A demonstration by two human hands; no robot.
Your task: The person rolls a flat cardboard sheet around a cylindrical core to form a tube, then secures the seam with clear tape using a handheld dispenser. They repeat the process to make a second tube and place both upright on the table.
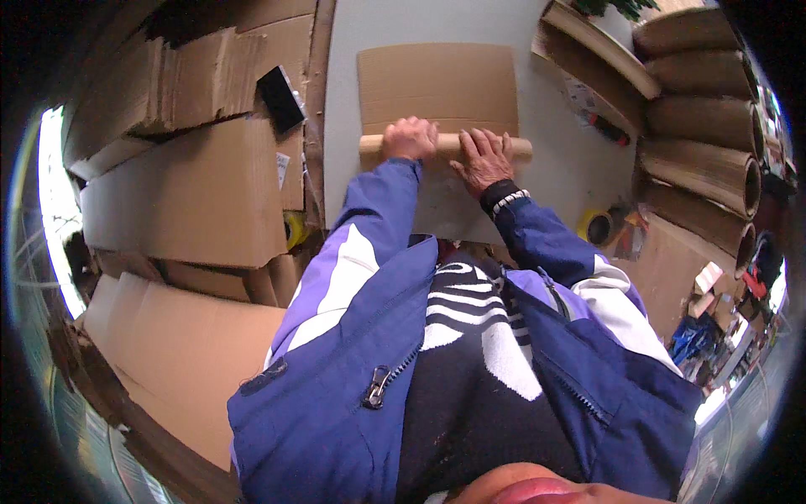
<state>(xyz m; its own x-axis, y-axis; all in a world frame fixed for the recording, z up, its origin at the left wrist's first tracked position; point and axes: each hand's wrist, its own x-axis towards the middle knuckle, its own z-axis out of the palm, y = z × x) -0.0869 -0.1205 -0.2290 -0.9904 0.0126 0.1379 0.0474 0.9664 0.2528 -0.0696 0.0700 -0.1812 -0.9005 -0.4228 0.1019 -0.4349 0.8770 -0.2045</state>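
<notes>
A flat brown cardboard sheet (441, 84) lies on the grey-white tabletop (369, 21). Across its near edge runs a pale tan cylinder (519, 150); whether it is a wooden rod or the sheet's own rolled edge I cannot tell. My left hand (410, 139) is closed over the cylinder left of its middle, knuckles up. To the right, my right hand (485, 161) grips the same cylinder from above, fingers bent over it and slightly apart. The undersides of both hands are hidden.
Folded cardboard boxes (185, 193) crowd the left side, with a black flat object (281, 99) on them. Several curled cardboard pieces (701, 164) are stacked at right. A yellow tape roll (596, 227) and a red-black tool (609, 129) lie on the table's right side.
</notes>
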